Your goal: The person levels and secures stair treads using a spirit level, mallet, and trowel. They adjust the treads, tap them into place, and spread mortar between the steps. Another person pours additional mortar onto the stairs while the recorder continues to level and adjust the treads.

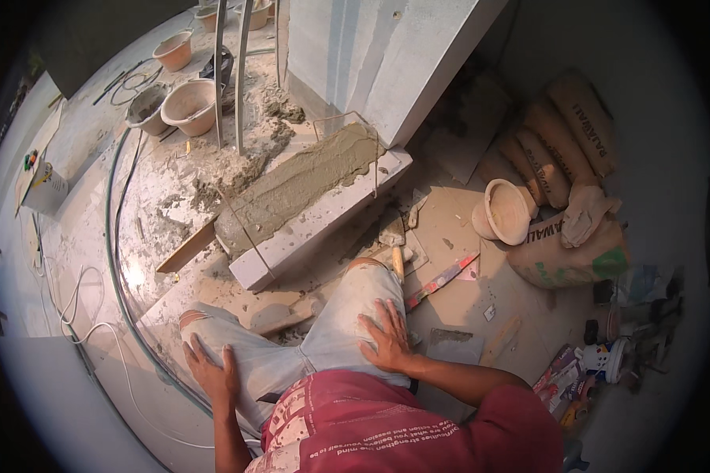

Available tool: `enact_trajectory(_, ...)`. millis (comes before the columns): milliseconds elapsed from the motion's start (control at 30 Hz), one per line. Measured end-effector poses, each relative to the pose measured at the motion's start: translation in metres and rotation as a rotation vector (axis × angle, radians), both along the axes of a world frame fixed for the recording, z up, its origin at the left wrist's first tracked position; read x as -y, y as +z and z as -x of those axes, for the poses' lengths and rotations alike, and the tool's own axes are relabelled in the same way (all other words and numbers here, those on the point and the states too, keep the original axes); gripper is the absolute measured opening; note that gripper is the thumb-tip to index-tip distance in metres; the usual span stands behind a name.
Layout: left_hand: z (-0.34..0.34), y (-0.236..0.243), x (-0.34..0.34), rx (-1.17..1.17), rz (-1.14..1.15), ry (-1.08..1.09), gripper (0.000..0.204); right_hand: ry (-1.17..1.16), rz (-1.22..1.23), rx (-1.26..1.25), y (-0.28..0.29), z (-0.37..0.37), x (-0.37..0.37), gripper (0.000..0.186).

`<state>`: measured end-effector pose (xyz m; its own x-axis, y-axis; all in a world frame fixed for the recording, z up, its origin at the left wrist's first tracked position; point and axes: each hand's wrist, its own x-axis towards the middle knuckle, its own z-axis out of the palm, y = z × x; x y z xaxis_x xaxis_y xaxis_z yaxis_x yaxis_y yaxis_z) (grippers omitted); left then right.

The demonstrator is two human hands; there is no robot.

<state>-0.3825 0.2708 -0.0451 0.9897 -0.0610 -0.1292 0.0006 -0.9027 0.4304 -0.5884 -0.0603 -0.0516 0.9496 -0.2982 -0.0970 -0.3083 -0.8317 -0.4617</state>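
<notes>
My left hand lies flat on my left thigh with its fingers apart. On my right thigh, close to the knee, rests my right hand, fingers spread and holding nothing. In front of my knees is a long pale block. Wet grey mortar covers much of its top, and a thin bent metal rod crosses its near left end. A trowel with a wooden handle is just beyond my right knee, and a red strip lies right of it.
A block wall rises past the mortared block. Plastic tubs stand at far left, by upright metal bars. A hose and white cable run along the left. Stacked bags and another tub are right.
</notes>
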Motion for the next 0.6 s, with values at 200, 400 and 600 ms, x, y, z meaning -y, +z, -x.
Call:
enact_trajectory(200,-0.002,-0.01,-0.016,0.007,-0.072,-0.102,0.084,-0.069,-0.031,0.081,-0.009,0.019,-0.015,0.057)
enact_trajectory(400,-0.025,-0.006,-0.031,-0.1,-0.165,-0.152,0.089,-0.239,-0.125,0.275,-0.004,0.015,-0.019,0.052)
enact_trajectory(600,-0.063,0.023,-0.024,-0.32,-0.011,-0.305,0.097,-1.121,-0.323,0.381,-0.115,0.107,0.016,0.037)
